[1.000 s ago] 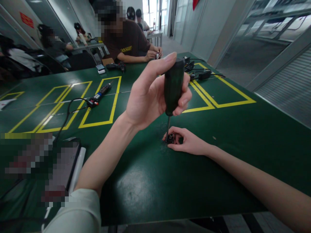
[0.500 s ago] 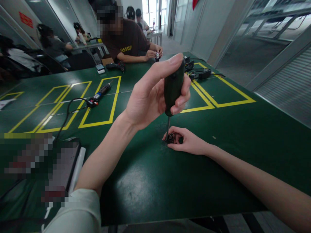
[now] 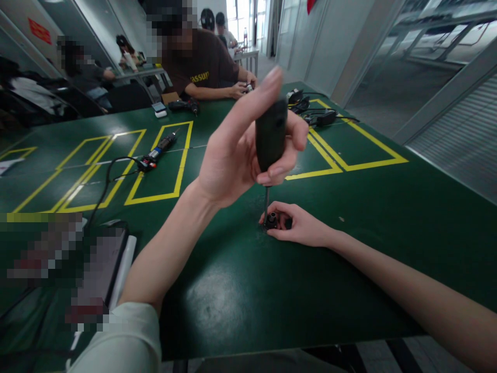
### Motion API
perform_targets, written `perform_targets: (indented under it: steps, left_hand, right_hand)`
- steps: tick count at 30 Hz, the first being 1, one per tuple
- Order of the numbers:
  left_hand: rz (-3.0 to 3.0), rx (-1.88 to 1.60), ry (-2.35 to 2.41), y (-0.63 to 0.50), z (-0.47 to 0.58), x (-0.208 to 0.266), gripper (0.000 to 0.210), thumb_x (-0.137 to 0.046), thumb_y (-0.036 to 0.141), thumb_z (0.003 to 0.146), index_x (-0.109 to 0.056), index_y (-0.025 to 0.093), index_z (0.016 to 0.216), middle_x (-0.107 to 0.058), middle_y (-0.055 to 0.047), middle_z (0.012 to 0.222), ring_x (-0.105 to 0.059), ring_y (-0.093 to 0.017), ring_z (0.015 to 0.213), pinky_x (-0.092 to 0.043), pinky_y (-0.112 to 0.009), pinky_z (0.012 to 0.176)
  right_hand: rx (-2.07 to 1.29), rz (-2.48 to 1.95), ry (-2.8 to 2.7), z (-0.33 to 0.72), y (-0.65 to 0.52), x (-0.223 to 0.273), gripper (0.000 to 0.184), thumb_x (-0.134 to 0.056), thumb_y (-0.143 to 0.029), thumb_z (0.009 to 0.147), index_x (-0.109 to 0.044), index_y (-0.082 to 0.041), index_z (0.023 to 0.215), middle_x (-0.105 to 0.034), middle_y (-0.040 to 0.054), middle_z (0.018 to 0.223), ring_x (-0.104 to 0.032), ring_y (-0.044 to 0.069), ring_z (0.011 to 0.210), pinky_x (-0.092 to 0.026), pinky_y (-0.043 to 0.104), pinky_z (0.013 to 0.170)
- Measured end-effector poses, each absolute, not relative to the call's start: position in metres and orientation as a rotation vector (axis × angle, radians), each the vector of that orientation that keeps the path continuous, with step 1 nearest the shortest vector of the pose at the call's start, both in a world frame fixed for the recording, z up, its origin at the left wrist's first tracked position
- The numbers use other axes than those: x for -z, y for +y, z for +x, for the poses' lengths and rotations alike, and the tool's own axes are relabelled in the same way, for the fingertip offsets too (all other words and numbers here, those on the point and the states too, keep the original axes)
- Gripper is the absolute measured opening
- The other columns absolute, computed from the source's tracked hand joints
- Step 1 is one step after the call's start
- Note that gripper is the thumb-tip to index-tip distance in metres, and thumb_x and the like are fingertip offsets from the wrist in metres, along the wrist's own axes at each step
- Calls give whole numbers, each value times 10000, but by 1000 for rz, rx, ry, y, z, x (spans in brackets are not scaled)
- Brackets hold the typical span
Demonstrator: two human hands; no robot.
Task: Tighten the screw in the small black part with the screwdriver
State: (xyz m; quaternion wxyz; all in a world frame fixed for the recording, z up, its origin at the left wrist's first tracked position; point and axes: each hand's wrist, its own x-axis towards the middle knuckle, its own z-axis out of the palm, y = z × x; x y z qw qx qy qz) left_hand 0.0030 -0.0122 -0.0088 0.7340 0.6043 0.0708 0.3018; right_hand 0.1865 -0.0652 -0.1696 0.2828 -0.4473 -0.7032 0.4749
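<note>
My left hand (image 3: 233, 155) is closed round the dark handle of a screwdriver (image 3: 271, 137), its thumb blurred along the top. The thin shaft runs almost straight down to a small black part with a short metal tube (image 3: 272, 219) on it. The blade's tip meets the left side of that part; the exact contact is too small to make out. Low on the table, my right hand (image 3: 297, 225) pinches the part between thumb and fingers and keeps it against the surface. Some of the part is hidden by these fingers.
The green table (image 3: 240, 305) carries yellow tape outlines. An electric screwdriver (image 3: 159, 150) with a cable lies to the left. Blurred-out devices (image 3: 103, 269) sit front left, black cables (image 3: 322, 116) back right. Across the table a person (image 3: 209, 65) handles a small object near a power drill (image 3: 184, 105).
My left hand has shifted slightly left, its thumb and fingers moving on the handle, which looks turned and more upright. The right hand and the black part stay put.
</note>
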Motion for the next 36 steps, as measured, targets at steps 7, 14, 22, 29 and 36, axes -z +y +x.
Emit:
perform_targets:
  steps: [7,14,22,29,36]
  left_hand:
    - [1358,-662,266,-12,3,5,660,-477,780,934,-521,177,670,-464,9,561,-449,-81,475,-393,-224,488]
    - [1299,-681,188,-16,4,7,471,-472,550,1019,-495,179,731,-474,19,535,-378,-59,436,-299,-198,466]
    - [1336,-666,280,-11,4,9,716,-422,855,895,-561,174,721,-450,12,562,-437,-84,465,-401,-228,470]
    - [1301,-736,281,-15,7,8,549,-467,673,989,-522,173,767,-606,-28,639,-551,-97,524,-446,-223,544]
    - [1307,-712,257,-13,7,9,643,-459,765,941,-611,154,814,-478,5,582,-432,-79,477,-367,-212,477]
  right_hand:
    - [-1263,-1193,-1882,186,-65,169,276,-754,-363,817,-649,-203,1016,-753,67,1041,-607,121,675,-503,262,615]
    - [-1262,-1200,-1883,186,-65,169,285,-752,-368,820,-657,-201,1029,-742,49,989,-611,123,678,-505,257,611]
    - [-1275,-1207,-1887,186,-65,166,273,-756,-365,822,-651,-205,1017,-754,58,1041,-607,113,666,-506,249,597]
    - [-1255,-1199,-1894,187,-66,167,261,-764,-339,827,-655,-207,1024,-759,48,1028,-609,114,675,-515,249,602]
    - [-1271,-1202,-1891,186,-66,165,272,-755,-350,831,-657,-203,1037,-729,32,952,-607,118,688,-507,243,610]
